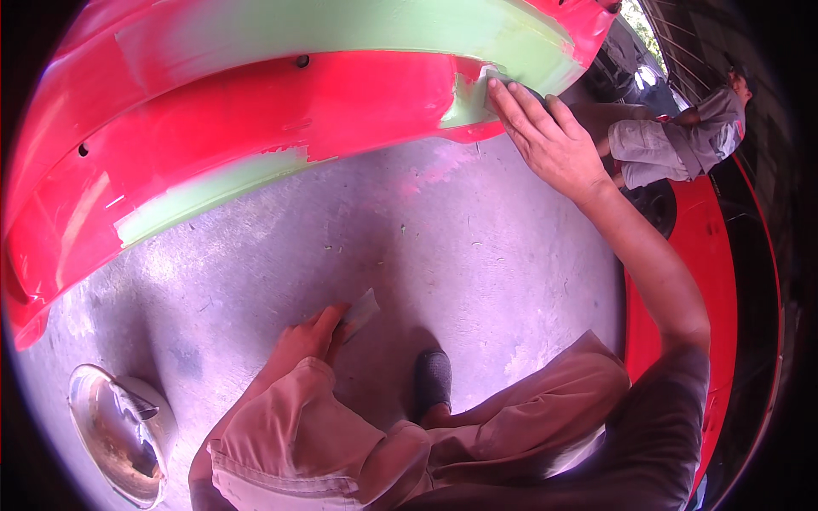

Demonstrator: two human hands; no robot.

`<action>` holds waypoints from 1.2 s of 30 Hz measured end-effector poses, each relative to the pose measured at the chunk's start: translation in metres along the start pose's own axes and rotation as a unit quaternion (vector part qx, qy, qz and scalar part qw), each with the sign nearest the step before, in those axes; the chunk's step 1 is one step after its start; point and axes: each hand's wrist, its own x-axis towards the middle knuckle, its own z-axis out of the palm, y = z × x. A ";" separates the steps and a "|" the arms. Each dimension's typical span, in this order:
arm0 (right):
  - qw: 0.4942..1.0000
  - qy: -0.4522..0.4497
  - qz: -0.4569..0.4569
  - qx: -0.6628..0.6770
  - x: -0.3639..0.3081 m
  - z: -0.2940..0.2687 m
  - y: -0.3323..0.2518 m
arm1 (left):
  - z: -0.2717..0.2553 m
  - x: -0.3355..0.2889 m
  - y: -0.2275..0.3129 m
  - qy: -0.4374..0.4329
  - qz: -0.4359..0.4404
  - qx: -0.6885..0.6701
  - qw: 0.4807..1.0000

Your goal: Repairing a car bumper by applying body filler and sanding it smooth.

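A red car bumper with pale green filler patches curves across the top of the view. My right hand presses flat on a small grey sanding sheet against a green patch near the bumper's right end. My left hand rests low by my bent knee and holds a small grey folded sheet between fingers and thumb. My dark shoe stands on the concrete floor below.
A shiny metal bowl sits on the floor at the lower left. Another person in grey clothes crouches at the upper right. A red car panel runs along the right edge beside a dark wheel.
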 end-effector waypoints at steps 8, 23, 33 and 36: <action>1.000 0.012 -0.005 0.002 -0.002 0.012 0.006 | 0.004 0.006 0.004 -0.005 0.020 0.016 1.000; 0.769 0.070 0.108 0.627 -0.016 -0.066 -0.051 | -0.025 0.056 0.023 0.049 -0.075 -0.439 0.894; 0.385 0.191 0.127 0.894 0.021 -0.053 -0.105 | -0.038 0.112 0.051 0.033 -0.002 -0.543 0.839; 0.418 0.176 0.229 0.861 0.020 -0.056 -0.109 | -0.029 0.114 0.060 0.139 -0.038 -0.525 0.839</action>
